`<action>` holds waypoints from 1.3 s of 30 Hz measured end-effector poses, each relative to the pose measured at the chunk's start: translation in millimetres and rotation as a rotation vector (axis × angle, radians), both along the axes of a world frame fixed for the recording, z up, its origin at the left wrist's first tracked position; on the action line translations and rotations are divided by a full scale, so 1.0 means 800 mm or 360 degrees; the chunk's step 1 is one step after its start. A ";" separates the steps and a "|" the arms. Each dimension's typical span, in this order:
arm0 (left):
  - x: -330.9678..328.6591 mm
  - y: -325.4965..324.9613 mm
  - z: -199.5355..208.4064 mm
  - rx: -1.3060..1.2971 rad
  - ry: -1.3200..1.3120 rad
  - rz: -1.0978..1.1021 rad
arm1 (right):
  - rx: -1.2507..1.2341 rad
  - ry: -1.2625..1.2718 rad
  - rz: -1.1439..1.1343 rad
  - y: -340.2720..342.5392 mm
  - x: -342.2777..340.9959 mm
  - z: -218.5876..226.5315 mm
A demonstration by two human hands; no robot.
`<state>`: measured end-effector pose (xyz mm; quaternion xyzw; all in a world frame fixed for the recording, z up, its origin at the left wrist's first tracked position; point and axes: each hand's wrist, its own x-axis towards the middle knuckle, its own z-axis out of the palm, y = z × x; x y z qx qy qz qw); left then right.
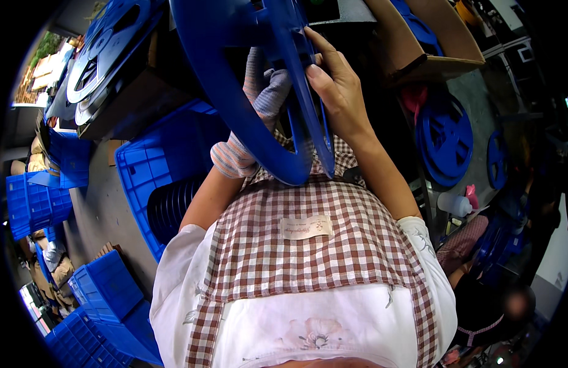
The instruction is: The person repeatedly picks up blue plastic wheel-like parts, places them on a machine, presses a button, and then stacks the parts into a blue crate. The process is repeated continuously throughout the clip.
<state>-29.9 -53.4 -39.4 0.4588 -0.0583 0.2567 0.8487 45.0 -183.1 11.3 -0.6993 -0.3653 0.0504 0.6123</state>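
Pinching the side of a blue reel [216, 73] with the right hand [340, 89], on edge before the body, maybe to keep it steady. Can't tell the grip of the gloved left hand [273, 93], with the reel in the way. Left of both, a blue bin [170, 142]; to their right, a brown box [437, 65] and more reels [446, 140].

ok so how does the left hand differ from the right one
The left hand wears a striped knit glove, while the right hand is bare. The left hand is partly hidden behind the rim of the raised blue reel and seen through its opening; the right hand is at the reel's right side, its fingertips against the edge. Both hands are at the same reel.
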 end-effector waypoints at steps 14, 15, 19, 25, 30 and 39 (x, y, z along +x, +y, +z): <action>-0.005 -0.003 0.019 0.0345 0.0475 0.0219 | 0.0073 0.0109 0.0062 -0.001 0.010 -0.012; -0.007 -0.003 0.024 0.0334 0.0471 0.0212 | -0.0040 0.0133 0.0065 -0.004 0.008 -0.001; -0.003 0.000 0.016 0.0271 0.0484 0.0193 | 0.0009 0.0096 0.0083 -0.002 0.009 -0.005; -0.029 -0.017 0.068 0.0356 0.0614 0.0191 | 0.0063 0.0167 0.0099 -0.002 0.011 -0.008; -0.019 -0.013 0.044 0.0333 0.0326 0.0205 | 0.0112 0.0162 0.0153 0.001 0.012 -0.014; -0.008 -0.002 0.045 0.0312 0.0153 0.0014 | 0.0052 0.0357 0.0217 0.003 -0.001 0.013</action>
